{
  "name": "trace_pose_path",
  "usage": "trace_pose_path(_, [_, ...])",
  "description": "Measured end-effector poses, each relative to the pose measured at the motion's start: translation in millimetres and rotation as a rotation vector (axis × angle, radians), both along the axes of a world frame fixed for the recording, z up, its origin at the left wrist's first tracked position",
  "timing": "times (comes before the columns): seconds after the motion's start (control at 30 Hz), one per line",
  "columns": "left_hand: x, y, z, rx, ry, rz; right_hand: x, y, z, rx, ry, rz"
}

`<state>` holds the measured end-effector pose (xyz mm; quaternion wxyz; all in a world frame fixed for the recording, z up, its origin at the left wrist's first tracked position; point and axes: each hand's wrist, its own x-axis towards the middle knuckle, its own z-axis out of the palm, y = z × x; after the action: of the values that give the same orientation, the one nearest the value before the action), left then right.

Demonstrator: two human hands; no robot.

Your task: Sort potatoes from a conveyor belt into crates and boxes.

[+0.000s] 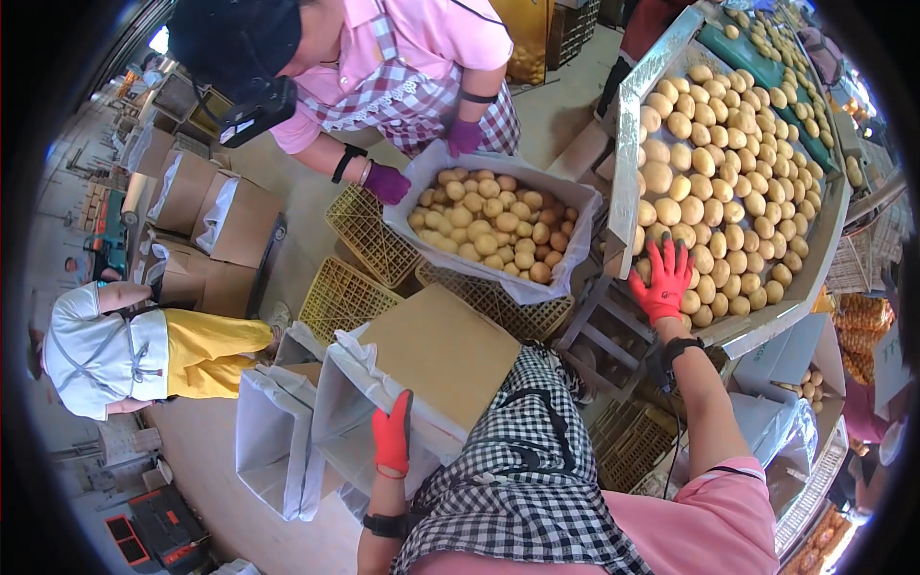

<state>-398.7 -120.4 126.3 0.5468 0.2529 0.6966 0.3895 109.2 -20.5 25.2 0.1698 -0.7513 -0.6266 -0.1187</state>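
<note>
My right hand, in a red glove, rests with fingers spread on potatoes at the near edge of a metal sorting table. My left hand, also red-gloved, is raised upright against a lined cardboard box in front of my checked apron; whether it grips the box is not clear. Ahead, a lined box full of potatoes stands on yellow plastic crates. A co-worker's purple-gloved hands touch that box's rim.
More lined boxes stand left of my left hand. Filled or lined cartons are stacked farther left, near a person in yellow trousers. A metal stand and a plastic crate lie below the table. An open carton holds potatoes at right.
</note>
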Motion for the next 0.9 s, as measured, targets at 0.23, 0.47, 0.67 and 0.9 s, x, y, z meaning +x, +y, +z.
trace_pose_path(0.23, [-1, 13, -6, 0.041, 0.045, 0.028, -2, 3, 1, 0.011, -0.007, -0.007])
trace_pose_path(0.47, [-1, 10, -9, 0.067, 0.066, 0.089, 4, 4, -2, 0.005, -0.003, 0.0])
trace_pose_path(0.67, [-33, -3, 0, 0.175, -0.048, 0.257, 0, 3, -3, -0.027, -0.011, -0.009])
trace_pose_path(0.9, [-33, -19, 7, 0.174, -0.042, 0.26, -2, -1, -3, -0.013, 0.011, -0.005])
